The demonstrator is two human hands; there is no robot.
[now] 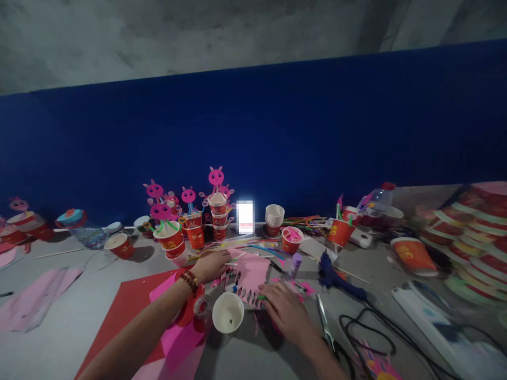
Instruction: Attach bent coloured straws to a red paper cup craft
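the pink sheet [255,270] lies beyond the paper cup [228,313]. the left hand [210,265] is beyond the cup, the right hand [287,311] right of it, both at the sheet's edges; finger grip cannot be determined.

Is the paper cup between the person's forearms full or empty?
Almost empty: the paper cup shows bare white inner walls, with only a small dark speck inside.

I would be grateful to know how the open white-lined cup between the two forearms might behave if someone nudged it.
The white-lined cup is probably light and easily shifted, since its wall looks thin and only a small dark speck shows inside. Its mouth looks wider than its base, so a high push might tip it.
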